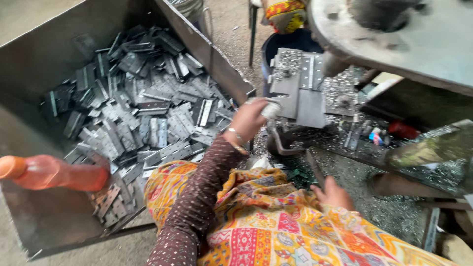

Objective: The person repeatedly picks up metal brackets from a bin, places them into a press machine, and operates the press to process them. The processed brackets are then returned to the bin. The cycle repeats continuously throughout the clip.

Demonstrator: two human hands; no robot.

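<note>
My left hand (248, 119), on a brown dotted sleeve with a bangle at the wrist, reaches forward to the grey metal press block (298, 86). Its fingers are closed on a small pale piece (270, 109) held against the block's left edge; blur hides what the piece is. My right hand (334, 193) lies low at the edge of my patterned orange and yellow cloth (276, 221), fingers loose, nothing seen in it. A thin dark metal bar (314, 168) stands just left of it.
A big steel bin (34, 59) on the left holds a heap of flat perforated hinge plates (148, 108). An orange plastic bottle (54, 173) lies at its near left. Metal chips (389, 212) cover the floor; a heavy machine table (394, 39) overhangs top right.
</note>
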